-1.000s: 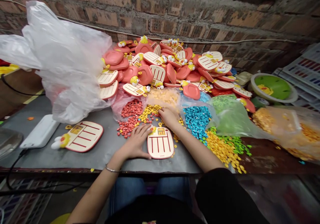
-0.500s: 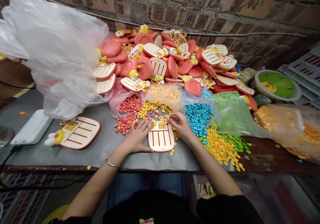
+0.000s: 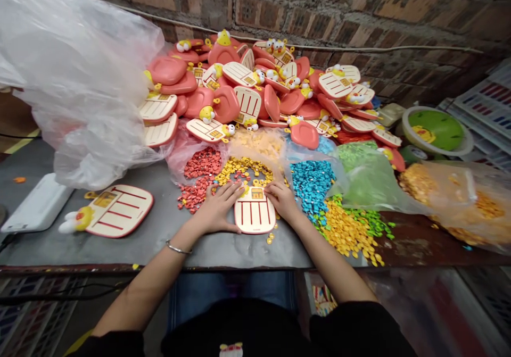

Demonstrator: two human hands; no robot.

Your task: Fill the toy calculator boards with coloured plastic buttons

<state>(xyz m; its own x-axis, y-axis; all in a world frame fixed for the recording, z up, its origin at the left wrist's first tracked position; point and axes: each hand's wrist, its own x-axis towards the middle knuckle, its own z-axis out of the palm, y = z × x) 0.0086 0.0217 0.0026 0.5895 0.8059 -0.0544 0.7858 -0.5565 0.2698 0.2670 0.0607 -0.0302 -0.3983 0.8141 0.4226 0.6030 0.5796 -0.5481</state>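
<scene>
A cream plastic board [image 3: 254, 216] with red stripes and a yellow duck head at its top lies on the grey table [image 3: 136, 245] between my hands. My left hand [image 3: 217, 208] presses against its left edge, fingers spread. My right hand [image 3: 282, 200] has its fingertips bunched at the board's upper right corner, and anything between them is hidden. Just above lie yellow beads [image 3: 243, 166] and red beads [image 3: 202, 163], with blue beads [image 3: 312, 184] to the right. A second striped board [image 3: 115, 210] with a duck head lies to the left.
A heap of salmon-pink and cream boards [image 3: 239, 88] rises against the brick wall [image 3: 319, 6]. A large clear plastic bag [image 3: 75, 80] bulges at the left. A white power bank [image 3: 38, 202] lies at the left, and a green bowl [image 3: 435, 131] stands at the right.
My right hand has moved from over the yellow beads to the board's upper right corner. My left hand has slid up the board's edge. The view has shifted slightly.
</scene>
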